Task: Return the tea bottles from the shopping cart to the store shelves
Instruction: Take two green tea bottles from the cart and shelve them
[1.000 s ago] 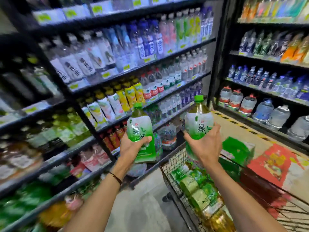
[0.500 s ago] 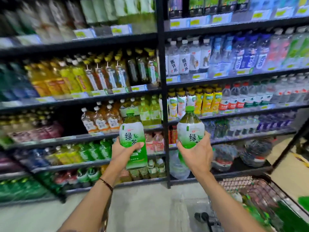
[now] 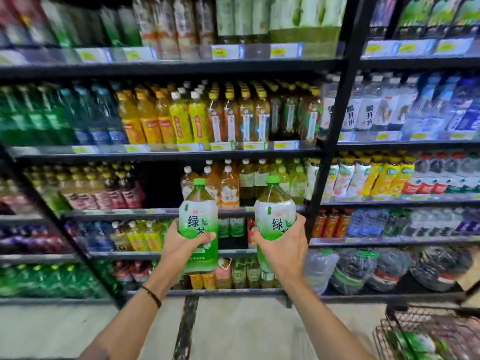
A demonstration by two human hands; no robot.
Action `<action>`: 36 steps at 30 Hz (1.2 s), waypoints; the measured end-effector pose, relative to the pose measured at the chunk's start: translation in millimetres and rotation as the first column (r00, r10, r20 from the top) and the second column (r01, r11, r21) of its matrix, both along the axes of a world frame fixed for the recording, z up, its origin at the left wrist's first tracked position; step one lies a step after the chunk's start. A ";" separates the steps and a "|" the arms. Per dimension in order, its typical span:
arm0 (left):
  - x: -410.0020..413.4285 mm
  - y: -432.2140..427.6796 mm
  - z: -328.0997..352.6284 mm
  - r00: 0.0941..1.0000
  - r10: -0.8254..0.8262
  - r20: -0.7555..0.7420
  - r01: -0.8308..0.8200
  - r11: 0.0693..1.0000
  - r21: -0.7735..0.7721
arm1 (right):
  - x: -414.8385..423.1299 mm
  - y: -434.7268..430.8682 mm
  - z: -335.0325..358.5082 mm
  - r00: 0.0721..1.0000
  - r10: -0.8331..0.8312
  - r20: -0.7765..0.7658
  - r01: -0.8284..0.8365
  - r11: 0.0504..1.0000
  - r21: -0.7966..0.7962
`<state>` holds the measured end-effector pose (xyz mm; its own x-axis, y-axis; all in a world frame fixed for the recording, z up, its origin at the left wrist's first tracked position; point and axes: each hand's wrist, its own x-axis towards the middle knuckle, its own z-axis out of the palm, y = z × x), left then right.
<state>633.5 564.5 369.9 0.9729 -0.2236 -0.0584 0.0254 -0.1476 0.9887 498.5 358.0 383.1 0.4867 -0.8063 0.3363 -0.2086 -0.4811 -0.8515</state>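
Shelves (image 3: 166,155) ahead; left hand (image 3: 181,246), right hand (image 3: 284,253) grip tea bottles (image 3: 198,216) (image 3: 275,211), apparently mid-body.

The right hand (image 3: 283,252) covers the lower half of the right tea bottle (image 3: 275,214), so its base is hidden and the second character on the label is partly behind the fingers. The left hand (image 3: 181,246) hides the lower left side of the left tea bottle (image 3: 198,219). The shopping cart (image 3: 420,320) is cut off by the bottom and right edges; its content is only a green blur. The left shelf bottles (image 3: 39,113) are smeared and their labels are unreadable. The price tags (image 3: 225,51) are too blurred to read. The top-row bottles (image 3: 181,22) are cut off by the upper edge.
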 end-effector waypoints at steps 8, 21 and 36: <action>49.1 8.8 -10.6 0.999 -0.044 0.002 0.044 0.999 -0.004 | 46.4 11.3 -12.3 0.998 -0.016 -0.059 0.016 1.000 0.000; 122.3 -22.0 -90.3 0.998 0.022 -0.054 -0.024 0.999 -0.030 | 134.7 -18.3 -95.5 0.998 -0.029 -0.048 0.029 1.000 -0.003; 237.8 -38.2 -286.9 0.993 -0.020 0.116 0.028 0.998 -0.064 | 248.4 -25.1 -304.3 0.983 -0.090 0.162 0.087 0.996 0.024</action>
